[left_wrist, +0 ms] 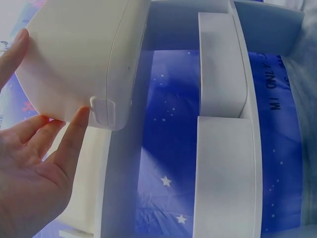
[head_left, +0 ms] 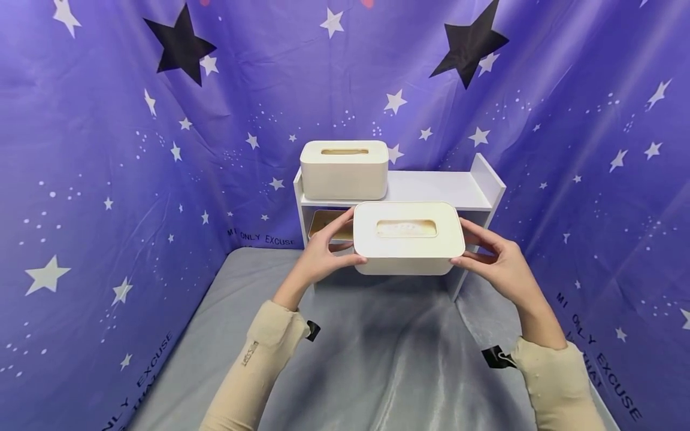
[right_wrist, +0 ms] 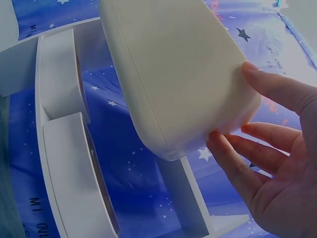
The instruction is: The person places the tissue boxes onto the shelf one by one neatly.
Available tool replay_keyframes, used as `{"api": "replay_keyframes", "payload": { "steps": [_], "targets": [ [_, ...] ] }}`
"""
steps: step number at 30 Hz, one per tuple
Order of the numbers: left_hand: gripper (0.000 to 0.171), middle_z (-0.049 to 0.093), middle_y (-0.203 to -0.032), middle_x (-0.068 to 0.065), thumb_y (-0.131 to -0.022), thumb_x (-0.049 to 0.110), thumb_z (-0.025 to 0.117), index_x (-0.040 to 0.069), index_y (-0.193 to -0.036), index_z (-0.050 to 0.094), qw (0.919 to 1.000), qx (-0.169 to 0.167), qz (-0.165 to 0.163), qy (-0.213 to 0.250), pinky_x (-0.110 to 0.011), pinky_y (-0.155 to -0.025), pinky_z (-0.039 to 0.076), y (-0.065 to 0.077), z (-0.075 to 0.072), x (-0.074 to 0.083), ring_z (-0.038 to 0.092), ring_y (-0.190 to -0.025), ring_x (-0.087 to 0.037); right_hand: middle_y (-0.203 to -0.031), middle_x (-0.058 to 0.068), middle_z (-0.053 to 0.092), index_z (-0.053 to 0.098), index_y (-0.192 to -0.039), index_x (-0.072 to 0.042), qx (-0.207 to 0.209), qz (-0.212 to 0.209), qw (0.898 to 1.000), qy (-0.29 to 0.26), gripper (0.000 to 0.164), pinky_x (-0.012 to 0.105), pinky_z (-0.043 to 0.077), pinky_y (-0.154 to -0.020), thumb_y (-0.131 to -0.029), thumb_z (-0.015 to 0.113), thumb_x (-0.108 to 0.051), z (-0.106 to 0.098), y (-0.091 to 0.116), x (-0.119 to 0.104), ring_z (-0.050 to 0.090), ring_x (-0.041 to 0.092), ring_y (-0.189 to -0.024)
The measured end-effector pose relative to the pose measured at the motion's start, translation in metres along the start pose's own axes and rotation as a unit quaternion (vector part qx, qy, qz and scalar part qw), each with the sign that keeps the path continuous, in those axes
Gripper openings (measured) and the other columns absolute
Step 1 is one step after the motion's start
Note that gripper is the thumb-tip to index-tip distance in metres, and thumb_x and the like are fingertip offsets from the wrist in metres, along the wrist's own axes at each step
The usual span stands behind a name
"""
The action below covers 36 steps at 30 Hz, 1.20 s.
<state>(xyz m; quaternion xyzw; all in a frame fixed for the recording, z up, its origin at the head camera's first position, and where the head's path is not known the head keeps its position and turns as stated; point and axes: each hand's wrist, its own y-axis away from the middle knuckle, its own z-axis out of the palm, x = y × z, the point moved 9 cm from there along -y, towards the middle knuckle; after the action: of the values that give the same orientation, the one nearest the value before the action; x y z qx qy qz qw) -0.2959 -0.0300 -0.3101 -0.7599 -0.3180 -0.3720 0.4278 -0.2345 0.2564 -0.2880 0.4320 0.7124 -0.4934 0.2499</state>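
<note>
A cream tissue box point(head_left: 406, 246) with an oval slot in its lid is held up in front of a white shelf point(head_left: 439, 188). My left hand point(head_left: 321, 254) grips its left end, thumb near the lower front corner and fingers spread along the side. At the opposite end my right hand point(head_left: 502, 267) grips it in the same way. Both wrist views show the fingertips on the box point(left_wrist: 74, 59) and its seam along the bottom edge. A second, matching tissue box point(head_left: 345, 179) stands on the shelf's top board at the left.
Under the top board sit two white-sided boxes point(left_wrist: 223, 64) side by side; a brown top point(head_left: 318, 221) shows on one in the head view. The shelf has raised side panels point(head_left: 487, 179). Grey cloth point(head_left: 377, 359) covers the table, with purple star-printed curtains point(head_left: 108, 179) around it.
</note>
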Motion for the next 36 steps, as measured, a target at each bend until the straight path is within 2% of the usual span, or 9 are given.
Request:
{"api": "replay_keyframes", "payload": {
  "steps": [6,11,19,29,36],
  "targets": [
    [0.097,0.046,-0.154,-0.001,-0.076,0.010,0.087,0.029,-0.156,0.035,1.0000,0.001,0.005,-0.007,-0.037,-0.103,0.055,-0.006,0.001,0.006,0.047,-0.140,-0.020,-0.114,-0.019,0.065,0.049,-0.145,-0.001,0.006,-0.001,1.000,0.010,0.069,0.011,0.057,-0.082,-0.082,0.076,0.007,-0.007,-0.001,-0.004,0.066,-0.006,-0.100],
    [0.098,0.043,-0.157,-0.004,-0.076,0.008,0.086,0.025,-0.157,0.033,0.9999,-0.003,0.015,-0.003,-0.040,-0.104,0.053,-0.009,0.004,0.011,0.048,-0.140,-0.024,-0.113,-0.018,0.066,0.049,-0.145,0.000,0.012,-0.009,1.000,0.008,0.070,0.011,0.056,-0.083,-0.081,0.075,0.010,-0.013,-0.001,-0.006,0.067,-0.006,-0.100],
    [0.098,0.043,-0.156,-0.004,-0.077,0.008,0.085,0.025,-0.157,0.031,0.9998,-0.011,0.019,-0.001,-0.031,-0.104,0.053,-0.017,0.009,0.017,0.048,-0.141,-0.023,-0.123,-0.024,0.060,0.049,-0.146,-0.002,0.021,-0.017,0.999,0.033,0.070,0.008,0.054,-0.083,-0.082,0.075,0.008,-0.021,-0.001,-0.010,0.064,-0.009,-0.103],
    [0.099,0.042,-0.157,-0.003,-0.075,0.007,0.087,0.025,-0.157,0.033,0.9995,-0.014,0.026,0.014,-0.031,-0.105,0.053,-0.028,0.013,0.022,0.043,-0.143,-0.019,-0.119,-0.022,0.065,0.050,-0.144,0.002,0.035,-0.020,0.999,-0.015,0.068,0.010,0.057,-0.078,-0.080,0.072,0.015,-0.031,-0.002,-0.012,0.069,-0.007,-0.095],
    [0.099,0.041,-0.157,-0.005,-0.076,0.007,0.086,0.022,-0.157,0.032,0.9993,-0.019,0.028,0.016,-0.026,-0.105,0.052,-0.036,0.016,0.025,0.042,-0.144,-0.020,-0.119,-0.023,0.065,0.049,-0.145,0.000,0.040,-0.018,0.999,-0.002,0.069,0.010,0.058,-0.074,-0.082,0.072,0.013,-0.035,-0.003,-0.012,0.069,-0.007,-0.093]
  ]
}}
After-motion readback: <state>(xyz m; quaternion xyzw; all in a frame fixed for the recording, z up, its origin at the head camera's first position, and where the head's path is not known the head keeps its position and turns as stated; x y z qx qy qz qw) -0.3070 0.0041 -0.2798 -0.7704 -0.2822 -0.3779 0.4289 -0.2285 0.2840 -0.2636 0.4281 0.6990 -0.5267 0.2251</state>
